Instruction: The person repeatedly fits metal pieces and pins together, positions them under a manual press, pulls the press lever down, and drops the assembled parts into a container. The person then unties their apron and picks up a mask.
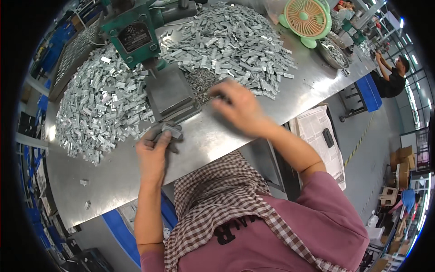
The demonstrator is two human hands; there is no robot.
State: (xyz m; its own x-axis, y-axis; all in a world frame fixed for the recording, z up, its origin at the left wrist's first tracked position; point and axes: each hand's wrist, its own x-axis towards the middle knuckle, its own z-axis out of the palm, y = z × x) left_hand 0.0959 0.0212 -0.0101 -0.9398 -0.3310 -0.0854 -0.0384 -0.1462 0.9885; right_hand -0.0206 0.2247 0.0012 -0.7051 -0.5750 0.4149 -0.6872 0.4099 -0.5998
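Note:
My left hand (153,149) pinches a small silvery metal block (172,131) between thumb and fingers, just in front of the press base. Over the near edge of a heap of tiny dark metal pieces (199,81), my right hand (238,104) is smeared by motion; its fingers are bent, and whether they hold anything is not visible. Between the hands and the machine lies a flat grey steel block (170,93), the base under a green bench press (131,38). The press's ram points down at the block's far edge.
Large piles of grey metal parts lie left (99,109) and behind (231,41) the press on a steel table (199,145). A green fan (306,18) and a metal bowl (333,53) stand at the far right. Two loose parts lie near the left edge. Another person (393,77) sits far right.

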